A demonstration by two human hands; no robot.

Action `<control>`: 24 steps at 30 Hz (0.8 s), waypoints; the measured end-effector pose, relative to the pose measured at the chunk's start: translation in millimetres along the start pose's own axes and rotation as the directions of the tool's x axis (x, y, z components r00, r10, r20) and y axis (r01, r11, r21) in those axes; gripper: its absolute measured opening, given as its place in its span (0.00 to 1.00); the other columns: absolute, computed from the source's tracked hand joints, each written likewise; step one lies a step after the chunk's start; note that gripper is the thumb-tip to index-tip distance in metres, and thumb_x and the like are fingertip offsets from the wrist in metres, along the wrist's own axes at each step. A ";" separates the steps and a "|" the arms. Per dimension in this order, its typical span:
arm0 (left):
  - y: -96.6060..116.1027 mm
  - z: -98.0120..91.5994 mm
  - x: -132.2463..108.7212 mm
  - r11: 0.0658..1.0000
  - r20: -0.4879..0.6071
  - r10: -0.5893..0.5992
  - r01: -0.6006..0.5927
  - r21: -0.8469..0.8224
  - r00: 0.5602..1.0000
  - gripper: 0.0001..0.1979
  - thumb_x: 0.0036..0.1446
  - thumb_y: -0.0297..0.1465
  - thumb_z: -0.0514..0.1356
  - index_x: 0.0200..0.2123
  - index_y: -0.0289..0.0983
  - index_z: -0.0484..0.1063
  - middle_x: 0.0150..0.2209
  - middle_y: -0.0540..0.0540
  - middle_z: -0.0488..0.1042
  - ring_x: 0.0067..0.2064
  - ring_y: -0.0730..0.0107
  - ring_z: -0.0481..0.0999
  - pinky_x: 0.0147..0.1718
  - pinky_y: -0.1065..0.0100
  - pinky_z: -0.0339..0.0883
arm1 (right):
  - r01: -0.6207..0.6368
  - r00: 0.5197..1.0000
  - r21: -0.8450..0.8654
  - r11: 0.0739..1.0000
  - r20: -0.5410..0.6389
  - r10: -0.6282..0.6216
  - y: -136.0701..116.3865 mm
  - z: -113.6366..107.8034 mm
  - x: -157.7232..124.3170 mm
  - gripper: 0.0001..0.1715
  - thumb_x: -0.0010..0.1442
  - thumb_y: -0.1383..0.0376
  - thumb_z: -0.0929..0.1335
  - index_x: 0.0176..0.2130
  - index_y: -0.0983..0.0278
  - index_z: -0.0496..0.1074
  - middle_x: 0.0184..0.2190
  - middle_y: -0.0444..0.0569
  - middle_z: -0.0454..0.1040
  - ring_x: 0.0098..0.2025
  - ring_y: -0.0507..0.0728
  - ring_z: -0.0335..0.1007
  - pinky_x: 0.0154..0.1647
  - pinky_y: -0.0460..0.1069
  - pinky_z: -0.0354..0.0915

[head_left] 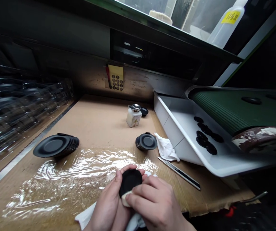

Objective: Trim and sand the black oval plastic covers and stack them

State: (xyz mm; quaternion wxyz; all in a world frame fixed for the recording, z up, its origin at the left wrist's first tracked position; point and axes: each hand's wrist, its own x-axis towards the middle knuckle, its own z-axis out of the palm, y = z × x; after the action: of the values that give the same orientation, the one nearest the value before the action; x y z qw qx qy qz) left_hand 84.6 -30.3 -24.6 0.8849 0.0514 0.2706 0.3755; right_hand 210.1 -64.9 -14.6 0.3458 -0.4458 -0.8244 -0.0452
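Observation:
My left hand point(109, 200) is wrapped round a small black round disc point(131, 180), holding it face up near the front of the table. Against the disc's lower edge, my right hand point(155, 199) pinches a small pale pad or piece of cloth point(126, 199); its exact kind is unclear. White cloth point(86, 216) shows beneath both hands. Beyond them stand a stack of black round parts point(146, 141) and, at the left, a stack of larger ones point(54, 146). A white pump bottle point(133, 118) with a metal top is farther back.
A white tray point(169, 123) at the right holds several black discs point(206, 131). Beside it lie a crumpled white cloth point(165, 147) and a utility knife point(180, 173). A green conveyor belt point(221, 107) ends over the tray. Clear plastic trays point(22, 106) are piled at left.

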 end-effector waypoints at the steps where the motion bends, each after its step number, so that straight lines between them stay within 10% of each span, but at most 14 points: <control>1: 0.2 0.5 -0.3 1.000 -0.003 0.005 -0.005 0.003 1.000 0.13 0.57 0.38 0.52 0.38 0.38 0.72 0.39 0.44 0.76 0.47 0.60 0.72 0.51 0.61 0.58 | -0.021 1.000 0.014 1.000 -0.020 0.022 -1.7 5.1 5.2 0.15 0.61 0.69 0.59 0.34 0.61 0.73 0.21 0.44 0.70 0.27 0.51 0.61 0.29 0.47 0.60; 8: -0.9 1.3 0.7 0.994 0.071 0.078 -0.073 -0.076 0.994 0.16 0.58 0.38 0.49 0.37 0.35 0.73 0.39 0.43 0.76 0.50 0.59 0.68 0.54 0.59 0.55 | -0.236 0.962 0.005 0.972 -0.139 0.234 -0.9 21.6 19.5 0.12 0.60 0.69 0.60 0.37 0.65 0.72 0.28 0.48 0.71 0.31 0.52 0.63 0.32 0.46 0.61; 17: 0.4 -0.5 -0.3 1.000 0.002 -0.005 0.005 -0.003 1.000 0.20 0.56 0.42 0.50 0.43 0.35 0.71 0.40 0.40 0.77 0.48 0.58 0.71 0.53 0.58 0.55 | -0.050 0.996 0.021 0.999 0.070 0.048 5.0 -10.6 -5.3 0.13 0.60 0.69 0.60 0.34 0.62 0.72 0.24 0.45 0.71 0.27 0.52 0.63 0.26 0.46 0.59; 24: -0.6 1.6 -1.7 0.999 0.022 0.043 -0.043 0.007 0.999 0.21 0.56 0.44 0.49 0.43 0.37 0.71 0.42 0.41 0.76 0.48 0.57 0.71 0.54 0.57 0.53 | -0.215 0.960 0.064 0.975 -0.170 0.223 4.7 0.4 -8.8 0.11 0.57 0.70 0.64 0.42 0.64 0.70 0.31 0.49 0.73 0.32 0.53 0.67 0.33 0.48 0.65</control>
State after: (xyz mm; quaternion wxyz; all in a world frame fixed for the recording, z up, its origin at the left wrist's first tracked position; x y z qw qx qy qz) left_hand 84.9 -31.7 -22.6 0.8794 0.0644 0.2611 0.3928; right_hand 216.7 -68.1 -21.4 0.4301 -0.5204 -0.7372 -0.0271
